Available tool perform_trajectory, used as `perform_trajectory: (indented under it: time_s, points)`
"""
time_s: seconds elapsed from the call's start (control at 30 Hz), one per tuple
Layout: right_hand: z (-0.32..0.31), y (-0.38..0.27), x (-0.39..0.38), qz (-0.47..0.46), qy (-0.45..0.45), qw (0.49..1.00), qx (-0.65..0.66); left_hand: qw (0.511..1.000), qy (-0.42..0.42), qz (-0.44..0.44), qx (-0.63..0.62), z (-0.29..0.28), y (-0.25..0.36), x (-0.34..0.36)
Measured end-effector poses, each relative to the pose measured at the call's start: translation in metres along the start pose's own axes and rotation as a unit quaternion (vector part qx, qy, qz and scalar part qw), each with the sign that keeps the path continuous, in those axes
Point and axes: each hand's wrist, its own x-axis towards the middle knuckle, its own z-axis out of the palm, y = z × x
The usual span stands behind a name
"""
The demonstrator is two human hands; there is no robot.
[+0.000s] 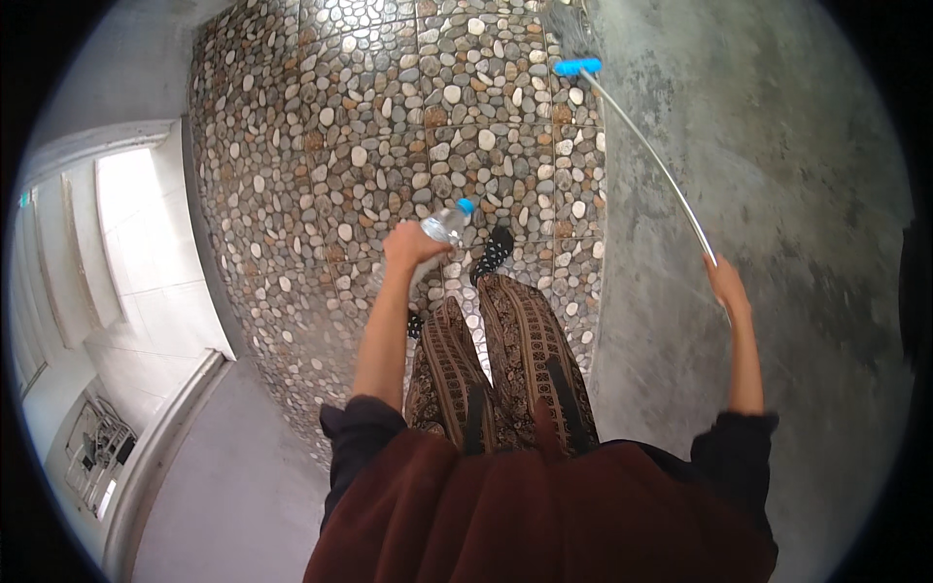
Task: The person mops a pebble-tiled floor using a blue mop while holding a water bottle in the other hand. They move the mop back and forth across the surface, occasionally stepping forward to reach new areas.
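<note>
My left hand [412, 245] is closed around a clear plastic bottle [442, 227] with a blue cap, tilted so the cap points forward and to the right. Out to the right, my right hand [724, 280] grips the upper end of a mop with a thin metal handle [664, 167]. That handle runs forward and left to a blue mop head [577, 67], whose grey strands [571, 29] lie near the line between the pebble-patterned tiles and the grey surface. My fingers hide part of the bottle's body.
Pebble-patterned floor tiles [340, 136] spread ahead and beneath my feet, and a sock [496, 248] shows by the bottle. A mottled grey concrete surface [777, 165] lies to the right. White-framed openings [146, 223] and a pale wall [219, 466] stand at left.
</note>
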Motion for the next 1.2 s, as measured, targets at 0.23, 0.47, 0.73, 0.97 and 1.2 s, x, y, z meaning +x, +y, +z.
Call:
perform_trajectory:
  time_s: [0.23,0.47,0.73,0.97,1.2]
  points:
    - [0.002,-0.022,-0.182,-0.010,0.000,0.978,-0.207,0.995,0.065,-0.063,0.037,0.003,-0.139,-0.025]
    - [0.030,-0.098,-0.250,-0.105,-0.054,0.972,-0.205,0.957,0.180,-0.213,-0.080,0.000,-0.303,-0.105]
    - [0.129,-0.253,-0.220,-0.313,-0.008,0.941,-0.126,0.851,0.374,-0.267,-0.255,0.045,-0.413,-0.193]
    - [0.276,-0.444,-0.145,-0.389,-0.024,0.919,-0.061,0.735,0.410,-0.275,-0.465,0.127,-0.435,-0.242]
    - [0.222,-0.271,-0.144,-0.390,-0.075,0.916,-0.047,0.663,0.402,-0.280,-0.566,0.197,-0.424,-0.269]
